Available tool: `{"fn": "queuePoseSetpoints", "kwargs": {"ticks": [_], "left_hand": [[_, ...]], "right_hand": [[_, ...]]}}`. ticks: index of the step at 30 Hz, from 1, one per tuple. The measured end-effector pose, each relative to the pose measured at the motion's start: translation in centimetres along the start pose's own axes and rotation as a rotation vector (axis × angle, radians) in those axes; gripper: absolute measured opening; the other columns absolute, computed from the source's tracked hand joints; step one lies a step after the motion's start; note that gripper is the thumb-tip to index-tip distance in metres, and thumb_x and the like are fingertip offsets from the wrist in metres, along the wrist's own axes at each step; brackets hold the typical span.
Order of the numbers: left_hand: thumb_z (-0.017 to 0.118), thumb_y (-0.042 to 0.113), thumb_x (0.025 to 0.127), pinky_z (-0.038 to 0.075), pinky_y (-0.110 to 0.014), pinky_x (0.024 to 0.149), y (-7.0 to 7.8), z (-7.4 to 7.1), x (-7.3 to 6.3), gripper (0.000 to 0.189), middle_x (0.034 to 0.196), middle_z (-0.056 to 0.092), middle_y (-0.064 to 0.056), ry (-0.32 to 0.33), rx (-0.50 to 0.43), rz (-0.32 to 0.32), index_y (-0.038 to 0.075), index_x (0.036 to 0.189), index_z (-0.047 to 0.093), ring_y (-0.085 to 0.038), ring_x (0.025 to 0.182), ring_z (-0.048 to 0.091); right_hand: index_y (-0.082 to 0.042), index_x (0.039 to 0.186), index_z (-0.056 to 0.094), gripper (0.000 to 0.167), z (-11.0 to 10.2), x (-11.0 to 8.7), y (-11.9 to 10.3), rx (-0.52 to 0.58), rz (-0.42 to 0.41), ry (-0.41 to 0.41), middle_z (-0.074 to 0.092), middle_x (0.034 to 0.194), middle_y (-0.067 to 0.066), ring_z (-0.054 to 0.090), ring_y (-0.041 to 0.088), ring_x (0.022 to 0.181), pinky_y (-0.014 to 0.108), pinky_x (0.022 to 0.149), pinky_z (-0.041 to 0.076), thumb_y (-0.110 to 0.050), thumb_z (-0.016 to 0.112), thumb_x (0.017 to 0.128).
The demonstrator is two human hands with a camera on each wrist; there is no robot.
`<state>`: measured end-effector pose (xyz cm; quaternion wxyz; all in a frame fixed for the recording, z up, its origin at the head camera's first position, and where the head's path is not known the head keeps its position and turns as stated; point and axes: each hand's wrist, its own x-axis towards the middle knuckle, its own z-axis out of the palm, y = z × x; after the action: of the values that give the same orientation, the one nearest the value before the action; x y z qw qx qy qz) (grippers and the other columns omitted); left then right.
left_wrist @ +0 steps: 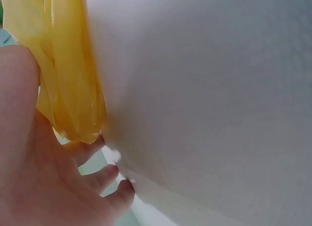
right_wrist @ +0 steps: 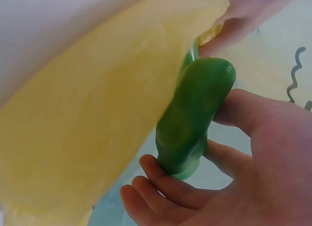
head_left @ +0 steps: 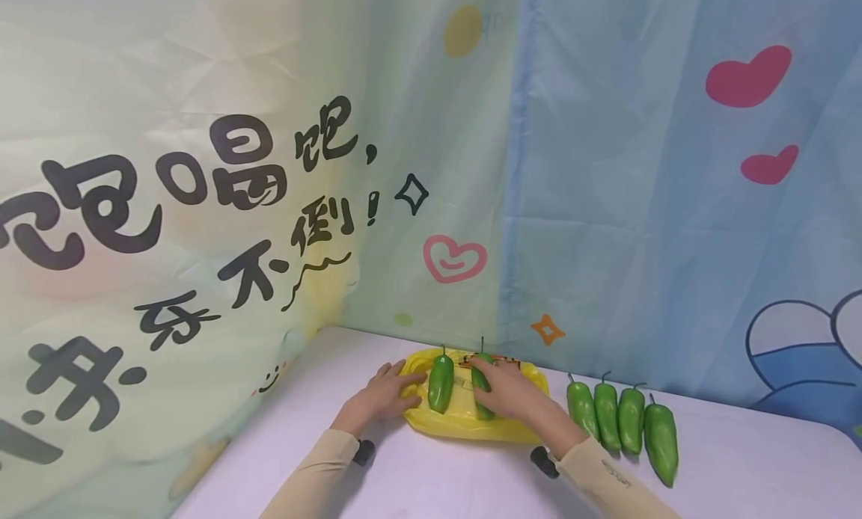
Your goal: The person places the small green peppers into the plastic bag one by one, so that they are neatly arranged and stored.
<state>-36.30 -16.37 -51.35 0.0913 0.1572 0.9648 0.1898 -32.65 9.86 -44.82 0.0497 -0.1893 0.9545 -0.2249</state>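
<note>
A yellow plastic bag [head_left: 465, 428] lies spread on the table with its sides raised in a rim. Its left edge runs between the thumb and fingers of my left hand [head_left: 389, 393]; in the left wrist view the bag's folds [left_wrist: 78, 89] pass the index fingertip while the other fingers spread toward the table. Over the bag's right half, my right hand [head_left: 508, 388] holds a green pepper [right_wrist: 192, 116] between thumb and fingers, its stem pointing away. Another green pepper [head_left: 441, 384] rests in the bag's left half, stem also away.
Several more green peppers [head_left: 631, 420] lie in a row on the white table [head_left: 431, 481], right of the bag. Printed cloth [head_left: 606, 205] hangs behind the table and along its left side.
</note>
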Motion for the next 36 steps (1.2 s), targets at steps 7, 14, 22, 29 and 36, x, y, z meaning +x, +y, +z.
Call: {"fn": "queuePoseSetpoints", "kwargs": {"ticks": [7,14,22,29,36], "left_hand": [[0.058,0.042,0.099,0.023,-0.069,0.118,-0.1,0.0,0.1,0.051,0.166,0.025,-0.016,0.003,-0.006,0.001,0.029,0.148,0.051,-0.048,0.151,0.019],[0.058,0.041,0.099,0.024,-0.068,0.119,-0.2,0.0,0.2,0.051,0.165,0.026,-0.018,0.005,-0.006,0.013,0.028,0.148,0.051,-0.049,0.151,0.02],[0.058,0.041,0.099,0.025,-0.069,0.118,-0.2,-0.1,-0.1,0.051,0.164,0.027,-0.019,0.002,-0.007,0.024,0.027,0.148,0.052,-0.05,0.15,0.021],[0.057,0.042,0.099,0.024,-0.071,0.117,-0.2,-0.1,0.0,0.052,0.165,0.025,-0.018,0.002,-0.011,0.03,0.028,0.148,0.05,-0.05,0.15,0.02],[0.057,0.043,0.099,0.024,-0.071,0.116,-0.3,0.1,0.0,0.052,0.165,0.025,-0.018,0.005,-0.011,0.027,0.029,0.148,0.05,-0.05,0.151,0.02]], "right_hand": [[-0.012,0.147,0.05,0.052,1.3,1.3,-0.3,-0.001,-0.006,0.024,0.07,0.114,0.019,0.051,0.049,0.128,0.056,0.093,0.049,-0.019,0.061,0.097],[-0.012,0.151,0.045,0.057,3.1,2.1,-0.2,0.045,0.046,0.049,0.052,0.143,0.031,0.043,0.054,0.136,0.067,0.105,0.042,-0.021,0.061,0.097],[-0.012,0.151,0.045,0.058,4.5,2.8,0.1,0.064,0.067,0.075,0.048,0.143,0.035,0.045,0.053,0.134,0.066,0.103,0.045,-0.023,0.062,0.096],[-0.012,0.151,0.044,0.061,5.1,3.3,-0.1,0.083,0.119,0.071,0.045,0.147,0.035,0.042,0.054,0.137,0.067,0.106,0.042,-0.023,0.064,0.095],[-0.013,0.152,0.044,0.061,5.4,3.5,-0.2,0.065,0.13,0.075,0.045,0.147,0.035,0.039,0.055,0.138,0.067,0.107,0.04,-0.023,0.063,0.094]]}}
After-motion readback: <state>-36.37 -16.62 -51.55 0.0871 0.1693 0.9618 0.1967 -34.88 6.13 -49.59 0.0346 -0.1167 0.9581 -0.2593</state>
